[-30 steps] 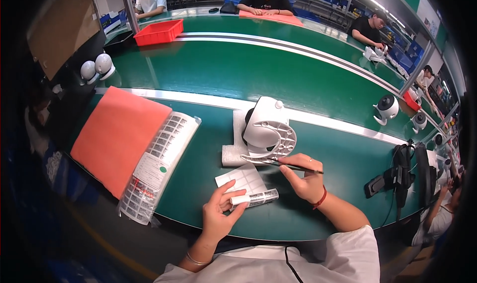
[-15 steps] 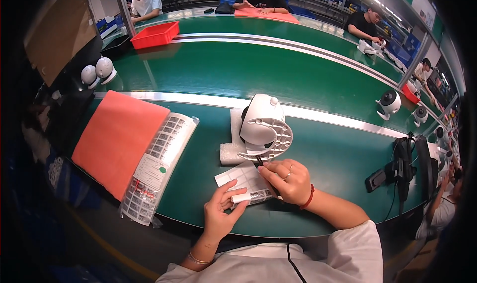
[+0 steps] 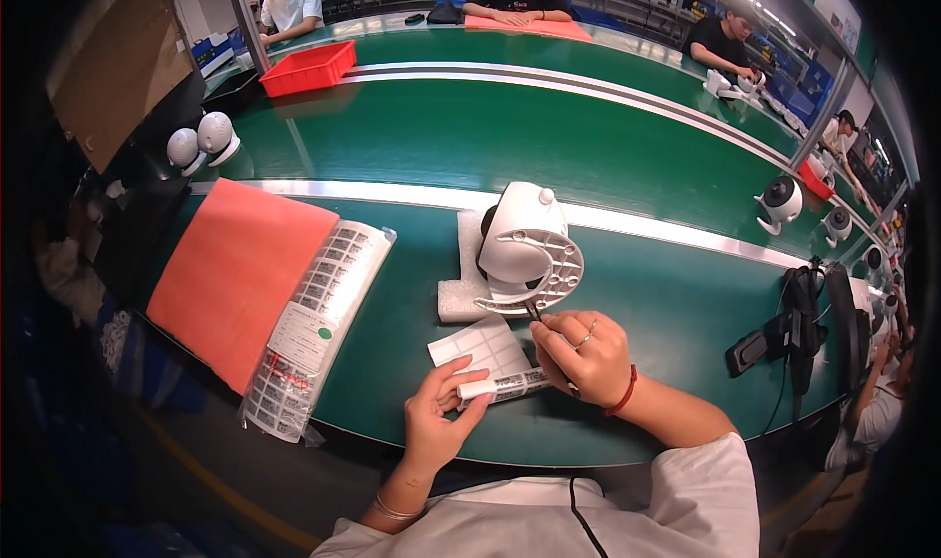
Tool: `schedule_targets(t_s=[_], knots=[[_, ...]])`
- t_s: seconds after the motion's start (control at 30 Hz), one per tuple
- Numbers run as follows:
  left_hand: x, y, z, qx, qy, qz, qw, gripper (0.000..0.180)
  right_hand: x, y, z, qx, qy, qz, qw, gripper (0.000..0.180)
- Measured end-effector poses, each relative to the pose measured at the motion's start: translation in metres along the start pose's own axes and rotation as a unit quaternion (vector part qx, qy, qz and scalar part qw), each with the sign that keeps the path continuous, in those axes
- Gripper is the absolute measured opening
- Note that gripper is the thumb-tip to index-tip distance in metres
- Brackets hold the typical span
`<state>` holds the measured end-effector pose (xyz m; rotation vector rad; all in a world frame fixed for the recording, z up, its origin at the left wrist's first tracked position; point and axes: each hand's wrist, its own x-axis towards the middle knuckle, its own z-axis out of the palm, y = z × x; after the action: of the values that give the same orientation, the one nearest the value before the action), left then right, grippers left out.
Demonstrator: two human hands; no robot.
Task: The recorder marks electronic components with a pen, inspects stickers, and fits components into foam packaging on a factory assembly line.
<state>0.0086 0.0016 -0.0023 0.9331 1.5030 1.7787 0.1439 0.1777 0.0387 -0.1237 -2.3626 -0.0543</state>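
My left hand [image 3: 439, 411] pinches the rolled near edge of a label sheet [image 3: 478, 346], white grid backing with printed labels along the roll. In my right hand [image 3: 591, 358] is a dark pair of tweezers [image 3: 533, 310], its tips pointing up at the underside of a white dome-shaped camera [image 3: 518, 261]. I cannot tell whether the tips touch the camera or carry a label. The camera lies tipped, its ribbed crescent base facing me, against a white foam block [image 3: 461, 301].
At left lie an orange sheet [image 3: 240, 274] and bagged label sheets [image 3: 328, 293]. Beyond the metal strip, a green belt bears white cameras [image 3: 218, 135] at left and another camera [image 3: 781, 197] at right. A black adapter with cables [image 3: 784, 335] lies right. Co-workers sit across.
My right hand and the tweezers have shifted right along the camera's base. My left hand stays on the label sheet. The cameras on the belt sit slightly farther right.
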Motion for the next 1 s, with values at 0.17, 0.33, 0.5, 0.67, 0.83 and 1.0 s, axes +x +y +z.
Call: schedule_targets(t_s=[0.17,0.33,0.5,0.67,0.83,1.0], knots=[[0.0,0.001,0.0,-0.002,-0.002,-0.003,1.0,0.045,0.003,0.001,-0.002,0.003,-0.006,0.005,1.0,0.026],[-0.002,0.001,-0.002,0.002,-0.003,-0.016,1.0,0.043,0.009,0.002,-0.008,0.006,0.003,0.026,1.0,0.023],[-0.002,-0.001,-0.002,0.006,-0.007,-0.015,1.0,0.043,0.005,0.005,-0.007,0.003,-0.009,0.026,1.0,0.028],[-0.002,0.0,-0.002,0.009,-0.006,-0.016,1.0,0.043,0.001,0.01,-0.002,0.05,0.028,0.001,0.998,0.038],[-0.001,-0.001,-0.002,0.012,-0.003,-0.015,1.0,0.042,-0.003,0.011,0.009,0.107,0.03,0.008,0.994,0.028],[-0.001,0.0,-0.001,0.01,-0.003,-0.011,1.0,0.042,0.0,0.008,0.014,0.126,0.032,0.034,0.991,0.023]])
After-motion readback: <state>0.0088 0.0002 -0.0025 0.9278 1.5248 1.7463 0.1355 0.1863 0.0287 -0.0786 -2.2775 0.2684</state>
